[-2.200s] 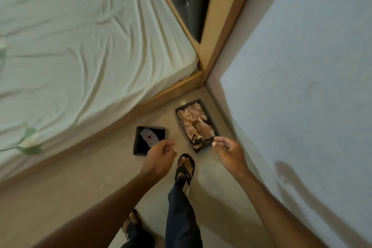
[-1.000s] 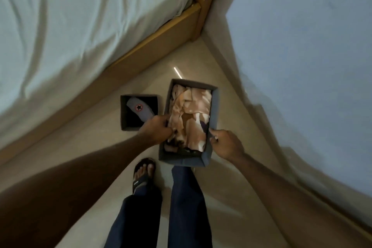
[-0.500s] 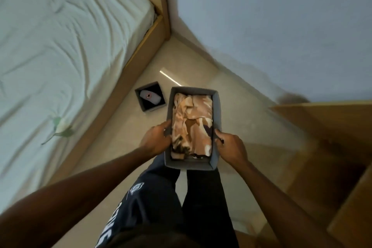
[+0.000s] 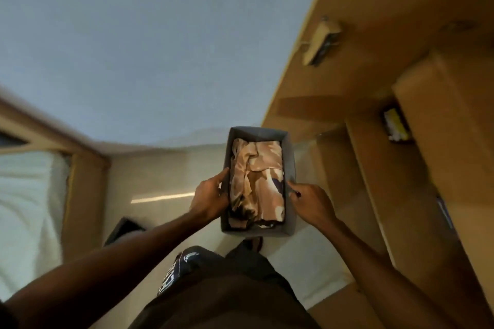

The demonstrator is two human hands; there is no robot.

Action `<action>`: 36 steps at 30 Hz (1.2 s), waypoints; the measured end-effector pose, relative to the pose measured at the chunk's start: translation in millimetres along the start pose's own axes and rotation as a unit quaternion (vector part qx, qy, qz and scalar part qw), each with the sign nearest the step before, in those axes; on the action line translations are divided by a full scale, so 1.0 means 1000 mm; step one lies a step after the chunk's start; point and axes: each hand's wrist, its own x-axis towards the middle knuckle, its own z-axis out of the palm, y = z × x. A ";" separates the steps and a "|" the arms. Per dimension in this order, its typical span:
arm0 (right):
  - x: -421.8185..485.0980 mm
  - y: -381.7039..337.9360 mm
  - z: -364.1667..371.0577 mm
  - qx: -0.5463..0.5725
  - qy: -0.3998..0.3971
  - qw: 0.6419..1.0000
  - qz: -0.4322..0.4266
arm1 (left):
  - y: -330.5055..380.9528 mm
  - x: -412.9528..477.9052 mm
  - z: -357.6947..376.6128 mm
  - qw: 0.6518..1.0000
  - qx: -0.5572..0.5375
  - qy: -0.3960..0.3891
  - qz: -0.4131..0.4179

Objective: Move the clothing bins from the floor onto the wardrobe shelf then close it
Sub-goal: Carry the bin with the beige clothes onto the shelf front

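Observation:
A long grey fabric bin (image 4: 258,133) full of tan and brown clothing hangs in the air in front of me. My left hand (image 4: 211,197) grips its left wall and my right hand (image 4: 311,201) grips its right wall. A smaller dark square bin (image 4: 121,231) stays on the floor at lower left, partly behind my left forearm. The open wooden wardrobe (image 4: 374,83) rises at the right, with its shelves (image 4: 374,168) just right of the held bin.
A bed with a white sheet (image 4: 29,208) and a wooden frame (image 4: 83,195) lies at the left. A pale blue wall (image 4: 147,48) is ahead. A door hinge (image 4: 319,43) and a few small items (image 4: 395,125) sit inside the wardrobe. My legs stand below the bin.
Both hands took hold of the long bin and lifted it off the floor. My view has swung right, so the wardrobe now fills the right side and the small bin has dropped to lower left.

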 end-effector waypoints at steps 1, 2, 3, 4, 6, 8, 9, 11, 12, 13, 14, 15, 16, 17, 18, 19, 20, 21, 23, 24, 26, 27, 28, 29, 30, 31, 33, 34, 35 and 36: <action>-0.002 0.015 -0.014 0.010 0.014 1.000 0.017 | 0.023 0.013 0.004 1.000 0.007 -0.002 0.026; -0.005 0.026 -0.025 0.017 0.030 0.999 0.027 | 0.043 0.024 0.006 0.999 0.016 -0.007 0.048; -0.008 0.038 -0.033 0.021 0.047 0.998 0.038 | 0.059 0.034 0.009 0.997 0.024 -0.010 0.071; -0.012 0.051 -0.045 0.030 0.071 0.995 0.056 | 0.083 0.046 0.013 0.994 0.037 -0.021 0.100; -0.018 0.071 -0.068 0.056 0.110 0.988 0.094 | 0.123 0.071 0.019 0.987 0.052 -0.039 0.148; -0.021 0.084 -0.085 0.084 0.147 0.979 0.113 | 0.160 0.088 0.020 0.979 0.057 -0.051 0.192; -0.026 0.091 -0.094 0.102 0.174 0.970 0.136 | 0.183 0.096 0.024 0.973 0.055 -0.070 0.214; -0.031 0.098 -0.117 0.136 0.227 0.949 0.170 | 0.221 0.116 0.029 0.959 0.043 -0.095 0.264; -0.029 0.099 -0.122 0.141 0.235 0.948 0.159 | 0.231 0.116 0.026 0.956 0.029 -0.095 0.276; -0.029 0.100 -0.129 0.155 0.253 0.940 0.168 | 0.246 0.120 0.026 0.948 0.014 -0.107 0.299; -0.030 0.104 -0.143 0.171 0.289 0.922 0.190 | 0.274 0.130 0.029 0.932 0.029 -0.130 0.336; -0.030 0.106 -0.154 0.181 0.315 0.908 0.209 | 0.295 0.139 0.030 0.921 0.043 -0.152 0.356; -0.030 0.109 -0.165 0.184 0.337 0.896 0.223 | 0.316 0.152 0.033 0.912 0.049 -0.173 0.369; -0.030 0.112 -0.175 0.182 0.357 0.886 0.233 | 0.333 0.161 0.037 0.904 0.053 -0.200 0.374; -0.031 0.116 -0.183 0.176 0.374 0.877 0.244 | 0.349 0.167 0.042 0.893 0.051 -0.225 0.386; -0.035 0.120 -0.194 0.176 0.395 0.862 0.264 | 0.370 0.171 0.048 0.881 0.050 -0.248 0.400; -0.039 0.121 -0.201 0.180 0.408 0.848 0.286 | 0.384 0.174 0.055 0.871 0.053 -0.258 0.414; -0.046 0.124 -0.207 0.189 0.422 0.831 0.311 | 0.402 0.177 0.064 0.859 0.064 -0.271 0.429; -0.058 0.126 -0.214 0.218 0.438 0.799 0.350 | 0.430 0.173 0.080 0.840 0.090 -0.296 0.445; -0.067 0.131 -0.219 0.231 0.450 0.778 0.373 | 0.446 0.167 0.089 0.827 0.115 -0.310 0.456; -0.084 0.141 -0.225 0.250 0.474 0.737 0.412 | 0.468 0.160 0.115 0.804 0.159 -0.301 0.487; -0.092 0.147 -0.227 0.262 0.486 0.717 0.426 | 0.478 0.155 0.127 0.795 0.170 -0.294 0.503; -0.100 0.153 -0.229 0.276 0.500 0.695 0.436 | 0.486 0.149 0.138 0.786 0.173 -0.295 0.515; -0.111 0.163 -0.230 0.292 0.514 0.670 0.449 | 0.496 0.140 0.154 0.775 0.177 -0.304 0.525; -0.119 0.172 -0.229 0.310 0.522 0.648 0.461 | 0.502 0.133 0.167 0.766 0.182 -0.312 0.532; -0.129 0.183 -0.228 0.329 0.532 0.621 0.472 | 0.509 0.124 0.180 0.755 0.188 -0.318 0.542; -0.144 0.203 -0.224 0.370 0.553 0.568 0.484 | 0.518 0.109 0.206 0.741 0.191 -0.315 0.562; -0.154 0.212 -0.223 0.394 0.568 0.538 0.483 | 0.522 0.101 0.223 0.737 0.188 -0.309 0.571; -0.161 0.223 -0.221 0.414 0.582 0.512 0.477 | 0.524 0.094 0.238 0.737 0.190 -0.303 0.574; -0.168 0.232 -0.220 0.428 0.595 0.493 0.469 | 0.525 0.087 0.253 0.743 0.197 -0.302 0.564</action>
